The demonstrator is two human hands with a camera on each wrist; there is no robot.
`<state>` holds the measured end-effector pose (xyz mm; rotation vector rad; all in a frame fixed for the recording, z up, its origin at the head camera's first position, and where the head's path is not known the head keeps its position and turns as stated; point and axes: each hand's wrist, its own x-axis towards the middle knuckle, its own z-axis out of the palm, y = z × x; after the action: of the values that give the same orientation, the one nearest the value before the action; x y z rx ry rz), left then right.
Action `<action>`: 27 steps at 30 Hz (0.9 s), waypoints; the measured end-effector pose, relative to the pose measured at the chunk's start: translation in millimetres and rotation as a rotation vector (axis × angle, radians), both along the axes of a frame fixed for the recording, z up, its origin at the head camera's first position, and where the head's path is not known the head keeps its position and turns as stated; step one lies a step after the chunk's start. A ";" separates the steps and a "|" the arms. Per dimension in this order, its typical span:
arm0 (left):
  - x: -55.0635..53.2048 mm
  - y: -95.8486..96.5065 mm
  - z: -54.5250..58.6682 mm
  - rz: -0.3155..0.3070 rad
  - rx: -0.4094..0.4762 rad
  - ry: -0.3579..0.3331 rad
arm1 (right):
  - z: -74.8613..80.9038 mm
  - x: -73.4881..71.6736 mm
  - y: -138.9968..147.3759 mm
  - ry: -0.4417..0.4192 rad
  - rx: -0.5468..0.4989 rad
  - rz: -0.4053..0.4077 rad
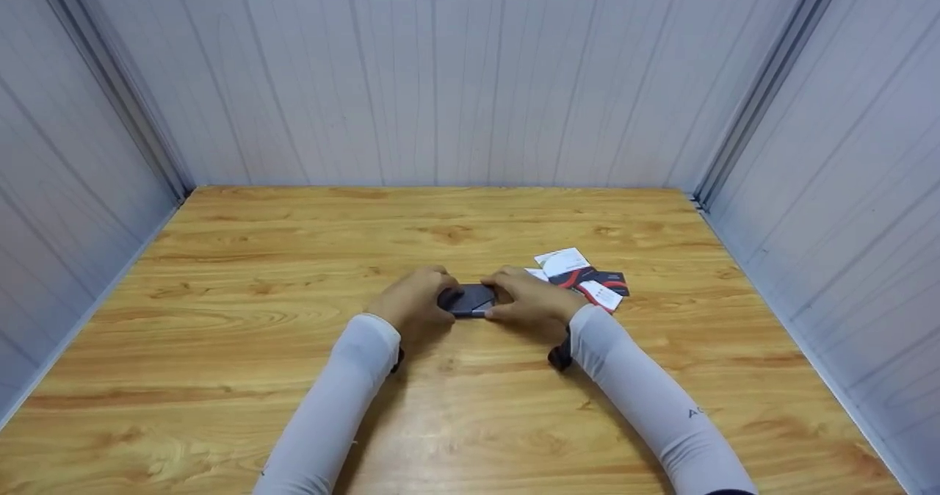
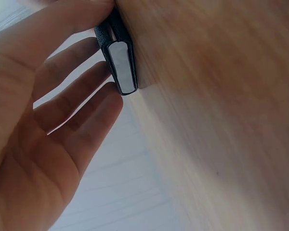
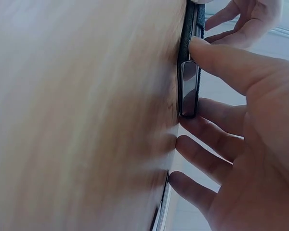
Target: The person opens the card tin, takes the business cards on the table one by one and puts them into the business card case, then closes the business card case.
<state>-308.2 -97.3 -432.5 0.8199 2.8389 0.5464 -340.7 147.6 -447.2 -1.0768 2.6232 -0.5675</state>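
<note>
A flat dark business card case (image 1: 470,301) lies on the wooden table between both hands. My left hand (image 1: 415,301) grips its left end, thumb on the near side and fingers on the far side. From the right, my right hand (image 1: 537,300) pinches the other end between thumb and fingers. In the left wrist view the case shows a silvery end plate (image 2: 122,66) framed by black textured covers. Its opposite end, a shiny metal plate (image 3: 189,89), faces the right wrist camera. Whether the lid is fully closed, I cannot tell.
Several business cards, white ones (image 1: 564,261) and dark ones with red (image 1: 611,282), lie overlapping just beyond and right of the right hand. The wooden table (image 1: 294,245) meets pale panelled walls (image 1: 463,76) at the back and both sides.
</note>
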 end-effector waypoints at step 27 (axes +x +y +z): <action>-12.5 -2.2 2.0 -0.053 0.047 -0.017 | 1.0 -3.8 1.3 -0.036 -0.023 0.002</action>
<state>-320.6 -99.4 -430.5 0.8914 2.7902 0.6119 -344.5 148.9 -446.2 -1.0652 2.5907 -0.6130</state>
